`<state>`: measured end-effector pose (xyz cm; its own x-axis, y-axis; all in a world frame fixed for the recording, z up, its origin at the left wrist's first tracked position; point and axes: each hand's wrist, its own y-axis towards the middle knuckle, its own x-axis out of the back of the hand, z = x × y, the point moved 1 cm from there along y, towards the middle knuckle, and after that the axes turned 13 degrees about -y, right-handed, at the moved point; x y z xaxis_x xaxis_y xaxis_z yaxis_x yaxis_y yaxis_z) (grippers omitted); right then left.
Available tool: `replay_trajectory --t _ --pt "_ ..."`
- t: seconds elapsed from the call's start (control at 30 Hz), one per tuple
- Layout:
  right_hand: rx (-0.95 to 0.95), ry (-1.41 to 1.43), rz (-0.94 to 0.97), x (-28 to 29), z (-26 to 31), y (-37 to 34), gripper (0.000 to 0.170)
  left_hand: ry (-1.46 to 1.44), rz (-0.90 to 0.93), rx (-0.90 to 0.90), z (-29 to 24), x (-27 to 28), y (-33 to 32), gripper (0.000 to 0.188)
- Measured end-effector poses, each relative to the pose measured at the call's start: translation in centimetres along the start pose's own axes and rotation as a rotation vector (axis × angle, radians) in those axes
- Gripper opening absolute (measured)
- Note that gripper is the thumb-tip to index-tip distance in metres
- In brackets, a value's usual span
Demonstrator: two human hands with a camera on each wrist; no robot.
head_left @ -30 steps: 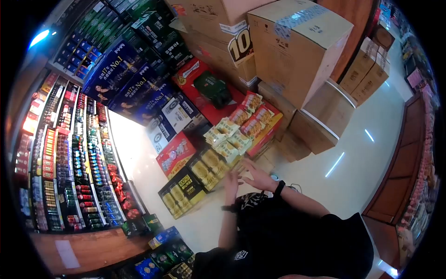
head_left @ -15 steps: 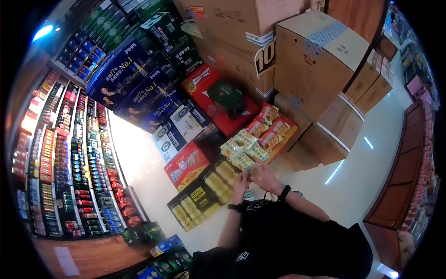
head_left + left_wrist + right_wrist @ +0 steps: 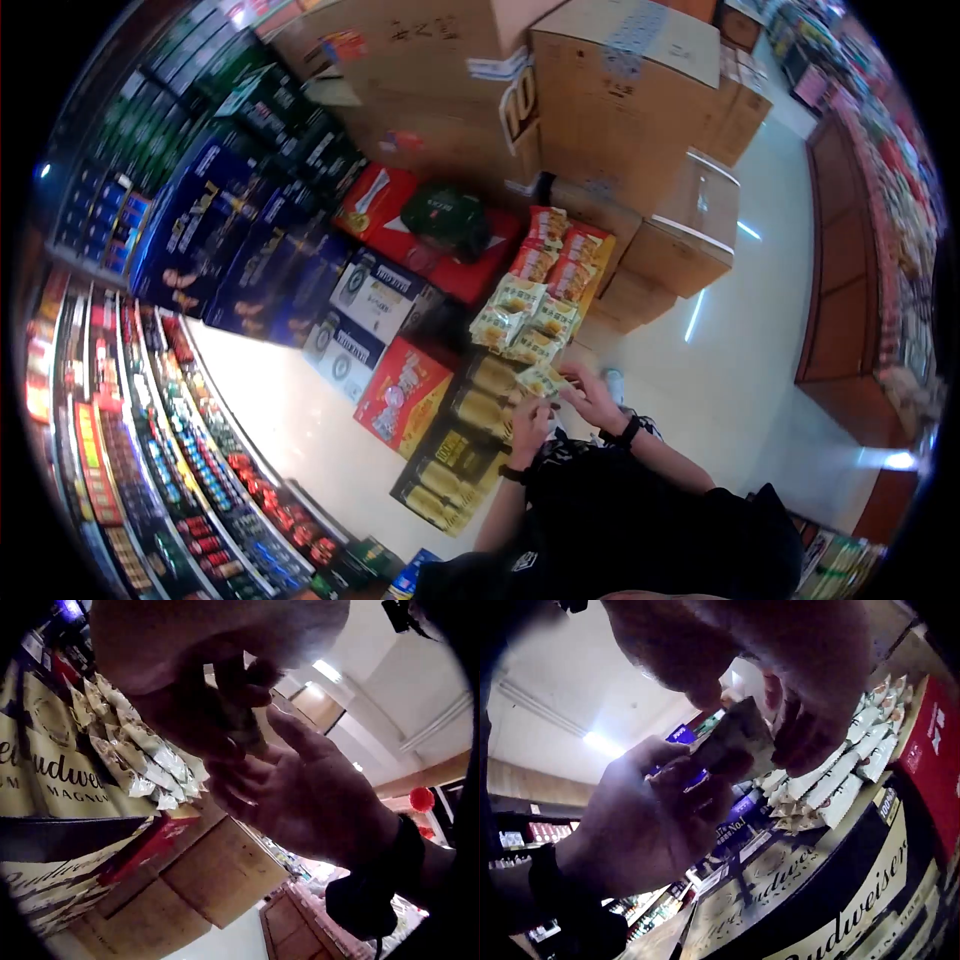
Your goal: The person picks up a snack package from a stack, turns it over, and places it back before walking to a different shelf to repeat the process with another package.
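Note:
A small pale-green snack packet (image 3: pixel 541 381) is held between both hands, low in front of the body. My left hand (image 3: pixel 530 428) pinches its near left side; in the right wrist view its thumb and fingers lie along the dim packet (image 3: pixel 739 742). My right hand (image 3: pixel 592 398) grips the other side with curled fingers. Beyond the hands, similar pale-green packets (image 3: pixel 520 318) lie in rows beside red-and-orange packets (image 3: pixel 560 262). Under and left of the hands are gold-and-black beer cartons (image 3: pixel 455 455), lettered Budweiser in the right wrist view.
A red carton (image 3: pixel 402 395), white-and-blue cartons (image 3: pixel 370 300) and blue beer boxes (image 3: pixel 200 235) are stacked on the left. Large cardboard boxes (image 3: pixel 620 110) stand behind the packets. Shelves of cans (image 3: pixel 200 450) line the far left; a wooden counter (image 3: pixel 845 280) is at right.
The view has turned. The hands, apart and seemingly bare one second ago, came together by the pale-green packets; now one packet shows between them, drawn back toward the body.

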<state>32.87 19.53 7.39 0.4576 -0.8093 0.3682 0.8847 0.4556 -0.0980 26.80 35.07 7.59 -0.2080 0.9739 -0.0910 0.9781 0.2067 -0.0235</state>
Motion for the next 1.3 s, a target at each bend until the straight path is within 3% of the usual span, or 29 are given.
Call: replay_trajectory --t 0.03,0.07,0.13,0.2,0.27,0.33,0.47,0.53,0.57,0.63,0.73,0.77,0.83,0.9,1.07,1.17,1.23,1.3 --pt "-0.011 0.001 -0.035 -0.2 -0.2 -0.7 0.048 0.06 0.094 -0.032 -0.5 0.2 -0.3 0.023" --pt "-0.026 0.061 -0.068 -0.4 -0.4 -1.4 0.048 0.002 0.146 0.081 0.8 0.7 -1.1 0.02" --pt "-0.052 0.111 -0.138 0.5 -0.3 -2.5 0.047 0.123 0.346 0.001 1.3 0.9 -1.1 0.018" --pt "-0.226 0.226 -0.079 1.4 0.3 -4.2 0.046 0.063 0.44 -0.028 1.1 0.2 -1.2 0.018" --pt "-0.188 0.255 -0.162 1.7 -0.9 -5.8 0.047 0.018 0.54 -0.051 0.8 -0.1 -1.6 0.018" --pt "-0.096 0.064 -0.216 3.0 -1.2 -7.1 0.048 0.096 0.729 0.148 1.1 -0.9 -1.5 0.018" --pt "-0.256 0.061 -0.148 6.2 -0.5 -10.4 0.047 0.083 0.79 -0.025 -0.3 -5.0 -1.8 0.018" --pt "-0.185 0.232 -0.309 7.2 -0.7 -12.8 0.046 -0.03 0.781 0.141 -0.9 -7.4 -2.6 0.017" --pt "-0.188 0.237 -0.344 7.7 -1.1 -14.2 0.046 -0.026 0.816 0.139 -0.9 -8.7 -3.2 0.017" --pt "-0.134 0.269 -0.513 8.9 -2.1 -17.2 0.046 -0.065 0.705 0.264 -0.6 -11.1 -4.4 0.018" --pt "-0.31 0.19 -0.473 11.7 -1.6 -23.2 0.043 -0.01 0.719 0.301 -2.1 -16.2 -6.3 0.019" --pt "-0.315 0.199 -0.509 12.0 -2.0 -25.1 0.043 -0.165 0.832 0.261 1.8 -17.0 -6.5 0.015" --pt "-0.305 0.251 -0.61 12.3 -2.7 -28.7 0.039 -0.138 0.886 0.305 1.1 -20.4 -8.7 0.017" --pt "-0.318 0.252 -0.749 12.7 -3.1 -32.3 0.036 -0.09 0.957 0.368 1.9 -23.3 -10.7 0.032" --pt "-0.313 0.406 -1.013 14.5 -3.4 -40.8 0.032 -0.147 1.127 0.44 0.6 -30.6 -16.3 0.036" --pt "-0.39 0.398 -1.167 15.0 -4.2 -45.9 0.02 -0.111 1.249 0.403 1.6 -34.1 -20.0 0.034" --pt "-0.536 0.085 -1.14 15.5 -5.1 -49.2 0.019 -0.104 1.291 0.415 2.0 -36.6 -22.4 0.031" --pt "-0.563 0.033 -1.227 15.5 -5.2 -52.3 0.022 -0.117 1.377 0.426 2.4 -39.3 -24.8 0.029"
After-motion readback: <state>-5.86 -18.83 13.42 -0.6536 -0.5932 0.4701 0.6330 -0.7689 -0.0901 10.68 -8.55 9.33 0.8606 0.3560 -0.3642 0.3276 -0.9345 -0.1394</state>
